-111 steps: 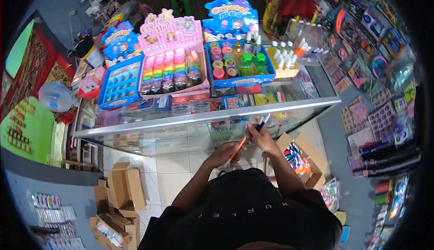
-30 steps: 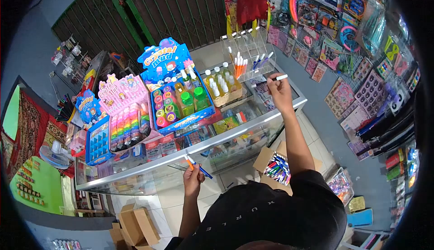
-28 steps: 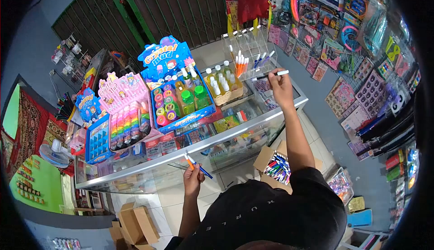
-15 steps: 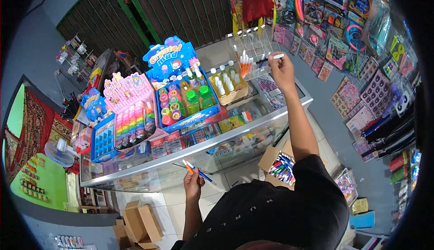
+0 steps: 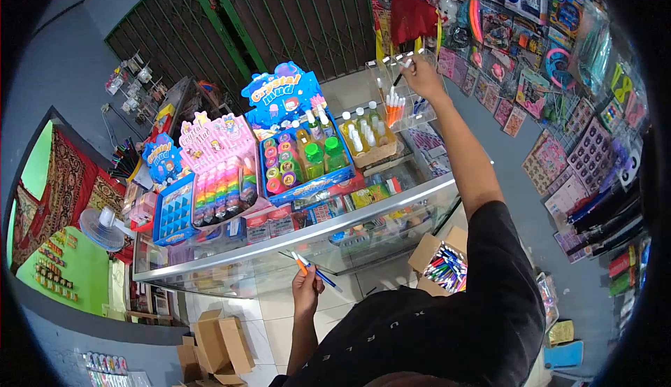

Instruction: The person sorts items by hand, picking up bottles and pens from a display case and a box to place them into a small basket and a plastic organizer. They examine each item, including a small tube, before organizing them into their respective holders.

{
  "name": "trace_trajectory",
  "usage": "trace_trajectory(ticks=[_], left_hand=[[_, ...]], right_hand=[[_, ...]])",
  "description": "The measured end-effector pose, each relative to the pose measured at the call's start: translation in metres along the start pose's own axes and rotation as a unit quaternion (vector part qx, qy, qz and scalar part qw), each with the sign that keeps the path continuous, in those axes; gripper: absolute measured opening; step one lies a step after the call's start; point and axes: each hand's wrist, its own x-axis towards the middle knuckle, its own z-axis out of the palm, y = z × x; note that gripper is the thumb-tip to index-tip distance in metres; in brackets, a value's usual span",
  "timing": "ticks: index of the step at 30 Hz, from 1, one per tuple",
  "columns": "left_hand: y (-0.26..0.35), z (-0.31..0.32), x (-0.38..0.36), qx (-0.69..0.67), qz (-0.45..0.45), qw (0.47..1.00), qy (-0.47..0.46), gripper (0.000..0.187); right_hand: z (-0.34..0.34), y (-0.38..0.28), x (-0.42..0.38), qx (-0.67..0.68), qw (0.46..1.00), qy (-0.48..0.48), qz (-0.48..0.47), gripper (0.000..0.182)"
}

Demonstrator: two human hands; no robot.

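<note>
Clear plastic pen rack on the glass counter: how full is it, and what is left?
Done: orange pens stand in the clear plastic pen rack. In hand: the right hand lowers a dark pen into it; the left hand holds an orange and a blue pen. Left: those two, plus the cardboard box of pens.

- "Crystal mud" on blue display box header [image 5: 285, 92]
- "Crystal mud" on pink display box header [image 5: 213, 135], partly legible
- "Crystal mud" on small blue header [image 5: 160, 157], blurry
- "HURLEY" across black shirt [image 5: 398, 315], letters mirrored/upside down
</note>
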Motion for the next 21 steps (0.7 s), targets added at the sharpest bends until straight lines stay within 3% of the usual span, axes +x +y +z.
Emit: trace_trajectory(ticks=[3,6,10,12,14,16,19,21], left_hand=[[0.000,-0.004,-0.004,0.012,-0.003,1.000,0.014,0.025],[-0.001,-0.007,-0.006,0.007,0.006,1.000,0.014,0.024],[0.003,-0.003,-0.003,0.017,0.005,0.999,0.048,0.022],[0.009,0.004,-0.001,0.038,0.006,0.996,0.076,0.021],[0.022,0.008,0.011,0.131,0.030,0.990,0.046,0.025],[0.042,0.030,0.022,0.135,0.042,0.989,0.035,0.027],[0.067,0.055,0.040,0.195,0.105,0.975,-0.031,0.027],[0.076,0.073,0.046,0.153,0.108,0.981,-0.041,0.025]], right_hand=[[0.008,0.009,0.004,0.089,0.996,-0.015,-0.011,0.038],[-0.013,-0.032,-0.037,0.251,0.968,-0.021,0.013,0.033],[-0.005,-0.055,-0.127,0.283,0.959,-0.012,0.008,0.022],[-0.002,-0.076,-0.185,0.350,0.929,-0.120,0.025,0.019],[0.007,-0.095,-0.233,0.385,0.887,-0.234,0.102,0.015],[0.012,-0.107,-0.261,0.396,0.854,-0.312,0.129,0.014],[0.026,-0.116,-0.287,0.417,0.816,-0.373,0.143,0.016],[0.025,-0.128,-0.288,0.420,0.803,-0.402,0.133,0.017]])
